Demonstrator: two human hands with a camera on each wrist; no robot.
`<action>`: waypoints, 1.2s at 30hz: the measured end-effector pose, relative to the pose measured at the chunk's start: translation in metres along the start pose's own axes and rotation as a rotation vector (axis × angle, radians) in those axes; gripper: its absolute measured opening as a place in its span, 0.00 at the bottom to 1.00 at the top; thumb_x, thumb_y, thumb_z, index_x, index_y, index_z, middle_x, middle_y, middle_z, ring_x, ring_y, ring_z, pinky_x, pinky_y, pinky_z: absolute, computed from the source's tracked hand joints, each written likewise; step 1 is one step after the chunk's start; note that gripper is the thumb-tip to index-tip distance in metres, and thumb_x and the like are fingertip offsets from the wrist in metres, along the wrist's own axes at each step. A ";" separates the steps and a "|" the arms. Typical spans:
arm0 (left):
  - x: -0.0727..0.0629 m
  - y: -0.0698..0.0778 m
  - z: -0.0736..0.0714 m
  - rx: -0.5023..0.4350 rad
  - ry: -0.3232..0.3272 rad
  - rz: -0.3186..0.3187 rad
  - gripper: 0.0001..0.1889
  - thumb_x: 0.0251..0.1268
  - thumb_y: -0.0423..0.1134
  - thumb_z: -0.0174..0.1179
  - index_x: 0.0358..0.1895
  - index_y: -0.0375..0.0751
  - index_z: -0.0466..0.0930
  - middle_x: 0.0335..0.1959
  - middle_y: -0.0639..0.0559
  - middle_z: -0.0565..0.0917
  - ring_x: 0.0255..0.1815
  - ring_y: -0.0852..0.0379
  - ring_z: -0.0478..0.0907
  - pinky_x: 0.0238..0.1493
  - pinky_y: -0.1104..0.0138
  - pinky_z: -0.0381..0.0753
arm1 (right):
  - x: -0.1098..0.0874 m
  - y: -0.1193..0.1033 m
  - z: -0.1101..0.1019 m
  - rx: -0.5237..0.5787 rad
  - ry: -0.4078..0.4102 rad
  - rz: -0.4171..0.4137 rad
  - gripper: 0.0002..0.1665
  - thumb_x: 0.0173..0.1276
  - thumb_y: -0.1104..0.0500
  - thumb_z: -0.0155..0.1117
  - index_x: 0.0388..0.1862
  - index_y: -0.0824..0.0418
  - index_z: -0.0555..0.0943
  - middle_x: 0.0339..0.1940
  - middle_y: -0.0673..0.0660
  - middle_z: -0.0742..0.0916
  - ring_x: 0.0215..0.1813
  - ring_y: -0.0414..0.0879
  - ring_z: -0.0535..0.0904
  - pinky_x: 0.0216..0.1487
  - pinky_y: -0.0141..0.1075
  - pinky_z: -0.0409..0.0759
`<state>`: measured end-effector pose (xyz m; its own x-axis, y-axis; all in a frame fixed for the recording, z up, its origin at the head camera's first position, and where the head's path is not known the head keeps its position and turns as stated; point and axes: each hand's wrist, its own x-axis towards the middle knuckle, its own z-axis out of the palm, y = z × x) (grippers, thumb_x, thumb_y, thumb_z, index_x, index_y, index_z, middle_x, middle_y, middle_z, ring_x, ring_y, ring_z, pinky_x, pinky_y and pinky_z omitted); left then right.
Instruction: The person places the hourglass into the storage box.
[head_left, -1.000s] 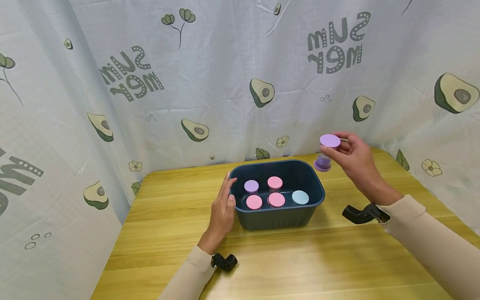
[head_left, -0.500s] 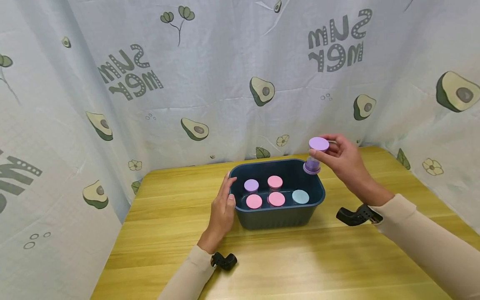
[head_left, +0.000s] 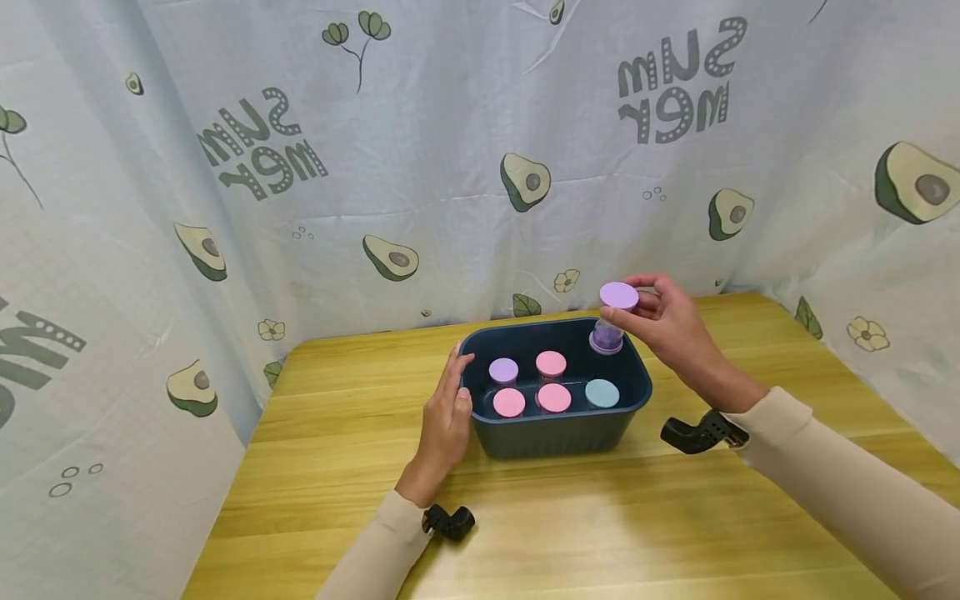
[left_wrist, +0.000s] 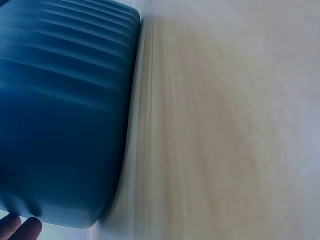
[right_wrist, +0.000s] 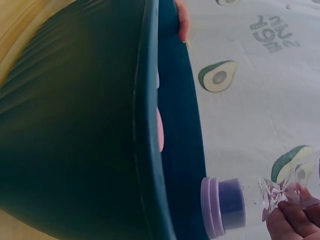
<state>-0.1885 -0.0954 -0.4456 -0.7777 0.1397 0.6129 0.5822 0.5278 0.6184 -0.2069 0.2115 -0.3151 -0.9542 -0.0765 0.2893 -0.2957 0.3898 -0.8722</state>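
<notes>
My right hand [head_left: 670,327] pinches a sand timer [head_left: 618,297] with purple end caps, held upright over the back right of a dark blue plastic bin [head_left: 555,438]. In the right wrist view, purple sand [right_wrist: 231,203] fills the timer's lower part, and its clear waist lies by my fingers. Inside the bin stand more round-capped timers: one purple [head_left: 503,371], three pink, such as the front left one [head_left: 509,403], and one light blue [head_left: 602,393]. My left hand [head_left: 444,425] rests against the bin's left end, fingers extended. Its fingertips [left_wrist: 30,228] touch the bin in the left wrist view.
The bin stands on a yellow wood-grain table [head_left: 337,450]. Behind and beside the table hangs a white curtain [head_left: 450,167] printed with avocados and letters. Each wrist wears a black camera mount, the right one [head_left: 702,433] hanging over the table.
My right hand has carried the purple sand timer leftward and slightly down, from right of the bin to over its back right part. The left hand and the bin have stayed put.
</notes>
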 end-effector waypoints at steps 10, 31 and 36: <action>0.000 0.001 -0.001 -0.001 0.002 -0.002 0.26 0.71 0.41 0.35 0.71 0.47 0.62 0.77 0.53 0.54 0.73 0.48 0.60 0.63 0.49 0.69 | 0.002 0.003 0.006 -0.028 -0.045 0.000 0.34 0.65 0.52 0.66 0.62 0.65 0.64 0.59 0.66 0.79 0.54 0.54 0.79 0.52 0.31 0.77; 0.001 -0.001 0.000 0.006 0.007 -0.013 0.26 0.70 0.41 0.35 0.71 0.48 0.63 0.76 0.47 0.57 0.73 0.52 0.60 0.65 0.51 0.66 | 0.009 0.025 0.015 -0.112 -0.087 -0.035 0.31 0.62 0.52 0.69 0.57 0.66 0.69 0.53 0.65 0.79 0.56 0.60 0.76 0.60 0.56 0.72; 0.001 -0.001 0.000 0.007 -0.003 -0.030 0.27 0.70 0.42 0.34 0.71 0.49 0.62 0.77 0.53 0.54 0.74 0.53 0.58 0.66 0.51 0.65 | 0.010 0.032 0.016 -0.157 -0.082 -0.059 0.30 0.61 0.51 0.70 0.55 0.66 0.71 0.51 0.64 0.79 0.58 0.62 0.75 0.62 0.60 0.69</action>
<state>-0.1897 -0.0962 -0.4460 -0.7954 0.1260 0.5928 0.5569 0.5378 0.6330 -0.2268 0.2081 -0.3460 -0.9379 -0.1750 0.2994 -0.3463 0.5203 -0.7807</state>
